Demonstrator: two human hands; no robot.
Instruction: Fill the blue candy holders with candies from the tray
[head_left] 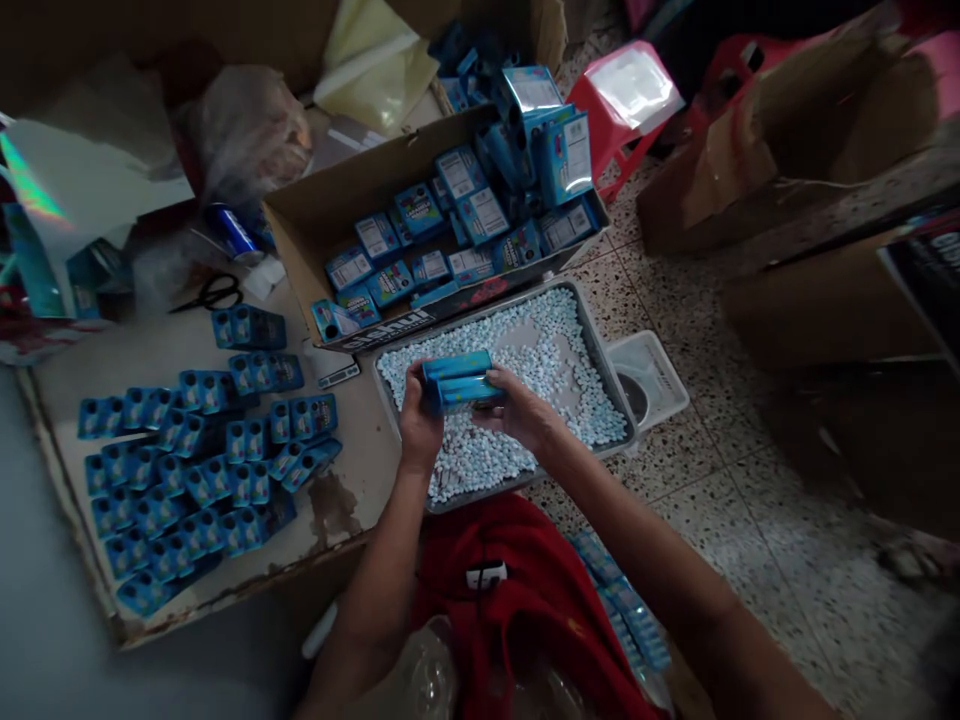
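Note:
Two small blue candy boxes [459, 376] are held side by side over a grey tray [609, 365]. My left hand [421, 420] is closed around their left ends. At their right ends, the fingers of my right hand [517, 405] grip them from the side. Small pale blue and white candies [487, 455] cover much of the tray below, with a bare patch near its upper right. Behind the tray, a long cardboard carton [300, 250] holds many more blue boxes [420, 212], lying flat or stacked at its right end.
Rows of blue boxes with round holes [202, 480] stand on the worn table [352, 500] at left. Black scissors [217, 292] and a blue can [234, 232] lie behind them. A white plastic container [660, 375] sits right of the tray. Red stools [619, 110] and cardboard boxes [750, 190] stand on the tiled floor.

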